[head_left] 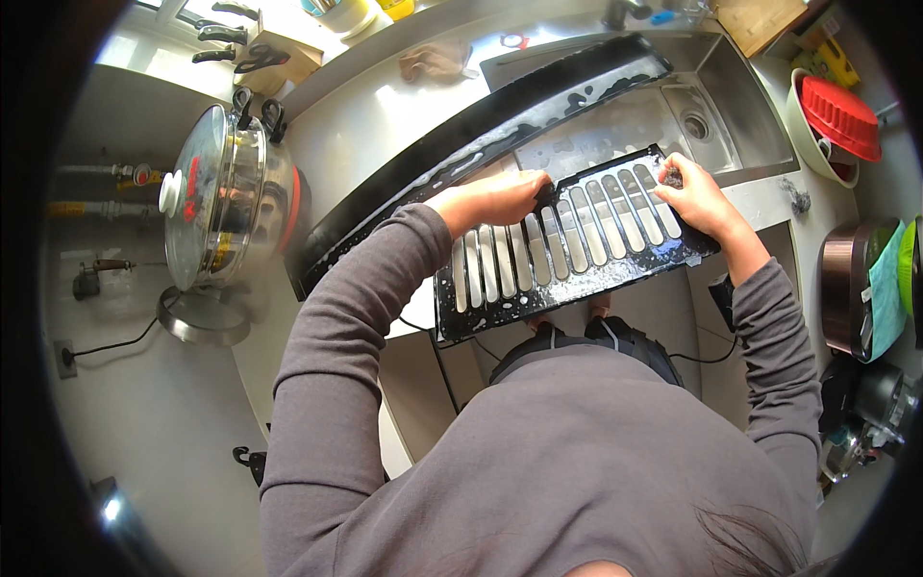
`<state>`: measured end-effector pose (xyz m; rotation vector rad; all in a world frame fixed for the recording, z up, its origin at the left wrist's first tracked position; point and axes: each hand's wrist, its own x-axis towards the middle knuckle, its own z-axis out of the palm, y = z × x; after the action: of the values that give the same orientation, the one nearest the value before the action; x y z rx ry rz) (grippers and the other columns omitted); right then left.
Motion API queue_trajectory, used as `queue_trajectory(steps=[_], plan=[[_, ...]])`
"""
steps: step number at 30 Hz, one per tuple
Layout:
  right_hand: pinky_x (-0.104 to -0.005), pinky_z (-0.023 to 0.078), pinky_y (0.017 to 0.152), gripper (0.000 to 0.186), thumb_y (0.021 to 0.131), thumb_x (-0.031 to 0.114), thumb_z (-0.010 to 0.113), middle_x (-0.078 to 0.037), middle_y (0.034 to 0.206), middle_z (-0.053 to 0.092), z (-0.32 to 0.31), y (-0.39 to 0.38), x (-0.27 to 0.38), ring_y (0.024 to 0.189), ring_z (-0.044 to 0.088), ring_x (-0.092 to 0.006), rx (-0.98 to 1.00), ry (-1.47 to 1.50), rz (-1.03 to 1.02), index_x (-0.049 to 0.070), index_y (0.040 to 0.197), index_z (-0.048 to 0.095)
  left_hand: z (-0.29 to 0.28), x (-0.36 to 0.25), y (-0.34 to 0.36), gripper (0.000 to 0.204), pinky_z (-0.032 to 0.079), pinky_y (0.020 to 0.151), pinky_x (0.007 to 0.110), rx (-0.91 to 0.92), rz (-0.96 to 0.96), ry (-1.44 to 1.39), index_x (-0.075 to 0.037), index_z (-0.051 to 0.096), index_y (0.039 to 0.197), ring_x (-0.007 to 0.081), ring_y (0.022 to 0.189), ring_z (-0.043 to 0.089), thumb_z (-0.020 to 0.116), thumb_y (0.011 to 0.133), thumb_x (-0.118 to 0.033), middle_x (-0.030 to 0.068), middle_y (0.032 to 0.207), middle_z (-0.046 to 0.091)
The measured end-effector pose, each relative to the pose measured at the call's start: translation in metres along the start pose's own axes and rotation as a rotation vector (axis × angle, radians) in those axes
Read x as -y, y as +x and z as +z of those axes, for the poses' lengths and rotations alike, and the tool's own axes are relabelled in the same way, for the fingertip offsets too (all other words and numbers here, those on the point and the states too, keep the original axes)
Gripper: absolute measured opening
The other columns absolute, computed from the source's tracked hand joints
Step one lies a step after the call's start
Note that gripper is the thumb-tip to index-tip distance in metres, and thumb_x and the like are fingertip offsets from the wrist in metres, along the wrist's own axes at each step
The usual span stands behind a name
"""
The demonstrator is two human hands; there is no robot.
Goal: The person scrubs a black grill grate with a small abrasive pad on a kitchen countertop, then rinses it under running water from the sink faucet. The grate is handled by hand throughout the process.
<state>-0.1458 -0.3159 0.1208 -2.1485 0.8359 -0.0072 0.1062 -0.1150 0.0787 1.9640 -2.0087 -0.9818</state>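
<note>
A black slotted panel (pixel 495 313), wet and flecked with suds, is tilted in front of me at the near edge of the sink (pixel 745 96). My left hand (pixel 510 199) is closed on the panel's far side near its middle, knuckles up. At the panel's right end, my right hand (pixel 702 202) pinches a dark steel wool scrubber (pixel 673 178) against the corner by the last slots. Behind the panel, a long black curved piece (pixel 404 183) with foam along it lies slantwise across the counter and sink.
Left stands a large clear-sided pot (pixel 207 192) with a glass lid, below a knife block (pixel 284 58). A brown cloth (pixel 433 62) lies on the back counter. To the right are a bowl with a red mould (pixel 838 115), a steel wool tuft (pixel 796 197) and a brown bin-like container (pixel 851 288).
</note>
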Motion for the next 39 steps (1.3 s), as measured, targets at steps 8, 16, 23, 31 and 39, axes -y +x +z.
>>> queue_trajectory(steps=[8, 16, 23, 31, 39], plan=[[-0.038, 0.048, 0.085, 0.024, 0.082, 0.012, 0.07, -0.019, 0.096, 0.066, 0.002, -0.007, 0.013, 0.092, 0.064, -0.0317, -0.03, -0.03, 0.0, 0.004, 0.097, 0.054, -0.006, -0.005, 0.001, 0.024, 0.05, 0.077, 0.048, -0.006, -0.057, 0.043, 0.0, 0.05, 0.108, 0.0422, 0.087, 0.064, 0.055, 0.092, -0.018, 0.0249, 0.089, 0.064], [-0.037, 0.048, 0.085, 0.025, 0.08, 0.014, 0.071, -0.019, 0.098, 0.066, 0.009, -0.011, 0.005, 0.094, 0.063, -0.031, -0.028, 0.012, 0.001, 0.005, 0.096, 0.054, 0.007, -0.011, 0.007, 0.026, 0.049, 0.074, 0.05, -0.023, -0.143, 0.108, 0.001, 0.049, 0.102, 0.0434, 0.083, 0.064, 0.051, 0.096, -0.025, 0.0245, 0.082, 0.064], [-0.0343, 0.047, 0.086, 0.026, 0.078, 0.017, 0.071, -0.016, 0.099, 0.066, 0.013, -0.006, -0.009, 0.094, 0.062, -0.0247, -0.024, 0.069, 0.012, 0.005, 0.096, 0.056, 0.021, 0.007, 0.002, 0.028, 0.047, 0.087, 0.044, -0.037, -0.068, -0.031, 0.002, 0.05, 0.115, 0.0401, 0.1, 0.059, 0.055, 0.089, -0.009, 0.0247, 0.103, 0.061], [-0.0325, 0.047, 0.083, 0.025, 0.079, 0.016, 0.071, -0.012, 0.094, 0.065, 0.011, -0.004, -0.002, 0.089, 0.06, -0.0195, -0.009, 0.065, 0.033, 0.005, 0.095, 0.056, 0.02, 0.025, -0.01, 0.034, 0.045, 0.093, 0.042, -0.067, 0.027, -0.17, 0.001, 0.05, 0.121, 0.0367, 0.106, 0.056, 0.055, 0.087, -0.003, 0.0227, 0.11, 0.057], [-0.0324, 0.047, 0.082, 0.022, 0.078, 0.015, 0.068, -0.012, 0.093, 0.064, 0.012, -0.008, 0.013, 0.09, 0.06, -0.0205, -0.046, 0.078, -0.021, 0.005, 0.093, 0.056, 0.012, 0.02, -0.009, 0.024, 0.048, 0.085, 0.043, -0.123, -0.018, -0.109, 0.0, 0.056, 0.109, 0.0391, 0.095, 0.061, 0.056, 0.094, -0.019, 0.0236, 0.1, 0.063]])
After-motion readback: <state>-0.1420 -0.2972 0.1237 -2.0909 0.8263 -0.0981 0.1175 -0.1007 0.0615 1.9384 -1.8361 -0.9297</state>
